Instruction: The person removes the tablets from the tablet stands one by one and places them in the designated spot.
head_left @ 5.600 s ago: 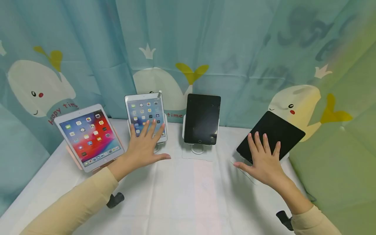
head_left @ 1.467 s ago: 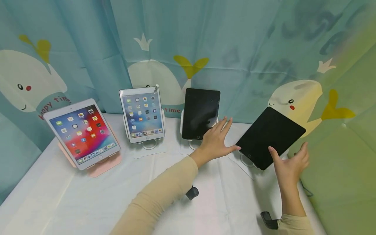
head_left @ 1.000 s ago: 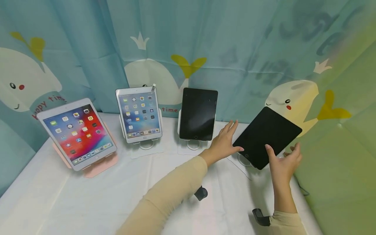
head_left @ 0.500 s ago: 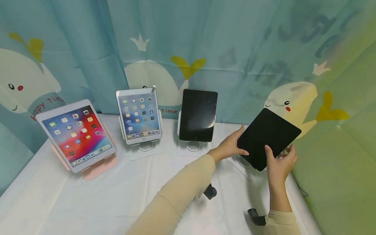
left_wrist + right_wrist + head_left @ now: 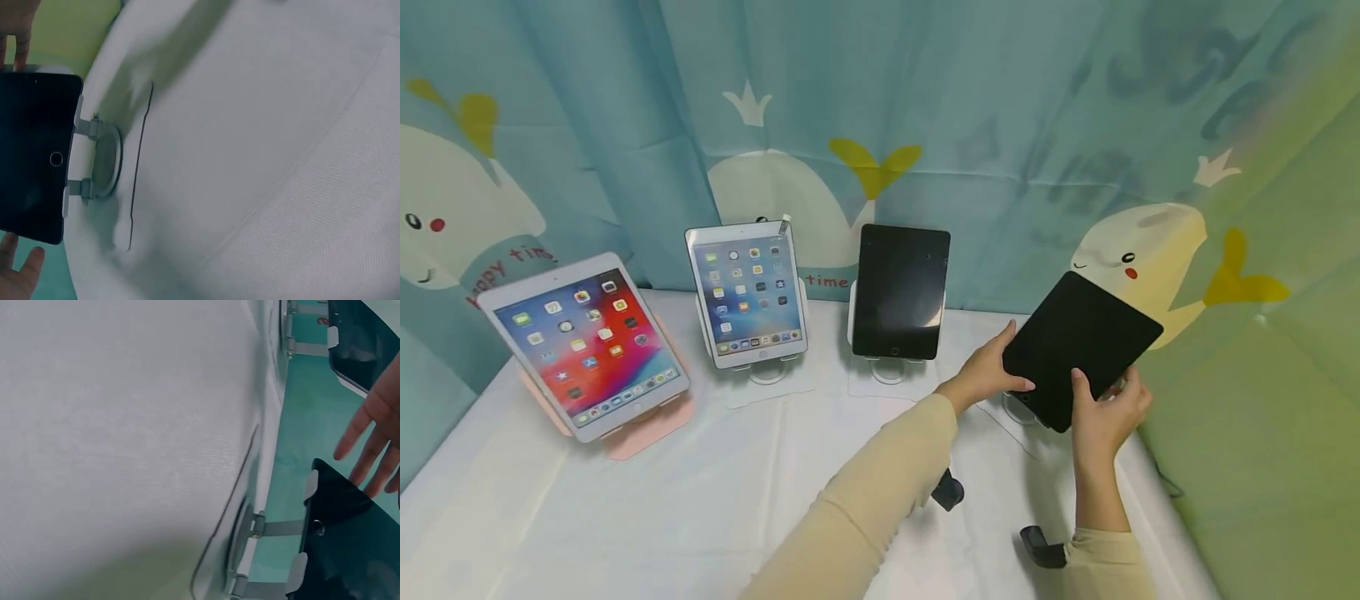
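In the head view, the black tablet [image 5: 1082, 346] stands between the fingers of the left hand [image 5: 983, 372] and those of the right hand [image 5: 1103, 418], on the table [image 5: 715, 508]. Its screen faces the person. Its long axis slants, with the home-button end at lower left, just below the left thumb, and the far end pointing up and right, beyond the fingers of both hands. The left fingers are fairly straight, the thumb apart and over the front near the lower left corner. The right fingers pinch the lower right long edge, thumb on the screen and the others bent behind. Left of the left fingers, a second black tablet [image 5: 901, 292] stands near; farther left is a white-framed tablet [image 5: 747, 292], and farthest a tablet with a red and blue screen [image 5: 583, 343].

In the left wrist view, the tablet's long axis runs across, its home-button end pointing right, held in the clips of a stand [image 5: 108, 161]. The right fingertips meet its upper edge; below, the left thumb and a finger are spread, one tip at the lower edge.

In the right wrist view, the home-button end points left, away from the left fingers, which spread along the upper edge, one jutting clear.
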### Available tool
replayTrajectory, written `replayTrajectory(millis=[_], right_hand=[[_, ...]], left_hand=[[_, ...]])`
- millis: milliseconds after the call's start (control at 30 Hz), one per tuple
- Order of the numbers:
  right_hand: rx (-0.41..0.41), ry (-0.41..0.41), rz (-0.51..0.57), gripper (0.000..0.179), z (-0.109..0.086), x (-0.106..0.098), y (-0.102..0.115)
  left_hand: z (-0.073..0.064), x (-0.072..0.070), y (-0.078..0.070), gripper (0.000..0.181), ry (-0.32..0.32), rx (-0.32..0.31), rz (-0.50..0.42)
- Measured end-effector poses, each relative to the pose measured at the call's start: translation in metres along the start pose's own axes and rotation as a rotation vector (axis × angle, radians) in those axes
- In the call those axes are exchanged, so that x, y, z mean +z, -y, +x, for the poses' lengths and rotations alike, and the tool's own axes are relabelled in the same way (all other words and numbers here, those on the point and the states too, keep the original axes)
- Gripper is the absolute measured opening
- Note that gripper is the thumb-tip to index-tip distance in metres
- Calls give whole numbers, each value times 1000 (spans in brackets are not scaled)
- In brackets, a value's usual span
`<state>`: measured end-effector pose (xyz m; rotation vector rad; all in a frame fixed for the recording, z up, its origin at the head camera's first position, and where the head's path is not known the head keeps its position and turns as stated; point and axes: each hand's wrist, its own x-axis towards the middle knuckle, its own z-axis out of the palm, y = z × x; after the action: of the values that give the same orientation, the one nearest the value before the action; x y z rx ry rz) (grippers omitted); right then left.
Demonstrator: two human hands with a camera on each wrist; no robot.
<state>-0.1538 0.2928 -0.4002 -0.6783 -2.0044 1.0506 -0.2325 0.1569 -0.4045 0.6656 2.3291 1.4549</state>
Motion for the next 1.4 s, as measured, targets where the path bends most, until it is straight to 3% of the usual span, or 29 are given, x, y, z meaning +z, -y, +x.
replayTrajectory(millis=[267,433,633,800,1000,1167,1267,1400], right_hand=[[46,-43,127,60,-2,3,-3],[75,-87,253,59,-4,6,-5],[44,-148,332,50,-4,5,-11],[11,-143,322,47,-3,2,-12],[-50,-141,296,44,-6,-1,-14],[-161,-127,206,47,-8,-4,-20],[-263,-104,121,52,-7,-5,-29],[-335,-96,78,54,-7,-6,-35]], left_hand=[[-4,-1,5,94,-6,38,91],[-5,-3,10,93,0,66,72],[-4,-3,15,88,-30,108,-11],[-2,-3,15,81,-84,135,-58],[-1,-5,13,74,-107,181,-8],[-4,-3,3,66,-138,168,70],[-5,1,-4,61,-203,159,131],[-4,4,-9,60,-282,170,216]])
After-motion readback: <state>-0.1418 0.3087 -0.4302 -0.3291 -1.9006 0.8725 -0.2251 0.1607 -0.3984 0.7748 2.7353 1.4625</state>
